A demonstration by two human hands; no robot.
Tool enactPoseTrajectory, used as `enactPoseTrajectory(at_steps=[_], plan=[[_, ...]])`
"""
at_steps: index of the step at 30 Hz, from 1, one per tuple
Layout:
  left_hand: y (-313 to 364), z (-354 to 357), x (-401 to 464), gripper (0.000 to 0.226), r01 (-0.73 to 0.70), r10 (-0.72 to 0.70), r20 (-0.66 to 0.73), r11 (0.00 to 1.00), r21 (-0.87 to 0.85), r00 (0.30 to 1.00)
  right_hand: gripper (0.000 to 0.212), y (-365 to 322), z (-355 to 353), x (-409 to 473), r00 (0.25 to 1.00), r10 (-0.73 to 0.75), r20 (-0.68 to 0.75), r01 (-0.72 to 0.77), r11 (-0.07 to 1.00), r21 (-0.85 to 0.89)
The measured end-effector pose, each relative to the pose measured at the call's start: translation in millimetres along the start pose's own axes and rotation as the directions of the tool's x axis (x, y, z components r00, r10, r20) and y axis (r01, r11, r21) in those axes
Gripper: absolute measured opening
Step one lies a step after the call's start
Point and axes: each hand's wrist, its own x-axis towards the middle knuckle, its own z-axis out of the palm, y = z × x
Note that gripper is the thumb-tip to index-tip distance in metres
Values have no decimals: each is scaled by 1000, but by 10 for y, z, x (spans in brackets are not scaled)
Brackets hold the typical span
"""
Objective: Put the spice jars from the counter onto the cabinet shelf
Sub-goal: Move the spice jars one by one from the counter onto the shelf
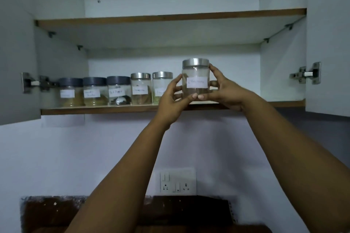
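Note:
A clear glass spice jar point(195, 73) with a silver lid and a white label is held between both hands just above the front edge of the lower cabinet shelf point(98, 109). My left hand point(173, 100) grips its left side and my right hand point(224, 91) its right side, thumbs meeting under the label. Several labelled jars stand in a row on the shelf to the left: three with dark lids point(71, 91) and two with silver lids point(141, 89). My left hand partly hides the nearest silver-lidded jar point(161, 83).
The upper shelf point(170, 16) is above. Both cabinet doors stand open, left point(17, 62) and right point(329, 43). Bare shelf room lies right of the held jar. A wall socket plate point(177, 180) and a dark counter backsplash point(170, 212) are below.

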Motion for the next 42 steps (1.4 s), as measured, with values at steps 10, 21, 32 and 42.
enactPoseTrajectory(at_steps=[10, 21, 32, 42], plan=[[-953, -313, 163, 24, -178, 558, -146, 485, 856, 817, 115, 285, -10, 658, 983, 178, -50, -184, 955, -232], [-1065, -243, 260, 26, -130, 636, -191, 422, 897, 748, 85, 478, 78, 1027, 955, 297, -21, -288, 902, -320], [-1045, -255, 260, 24, -123, 599, -232, 491, 862, 767, 69, 509, 120, 1060, 954, 299, -2, -274, 872, -407], [-1036, -279, 260, 25, -126, 599, -192, 448, 885, 778, 122, 351, 185, 927, 911, 391, -130, -391, 722, -570]])
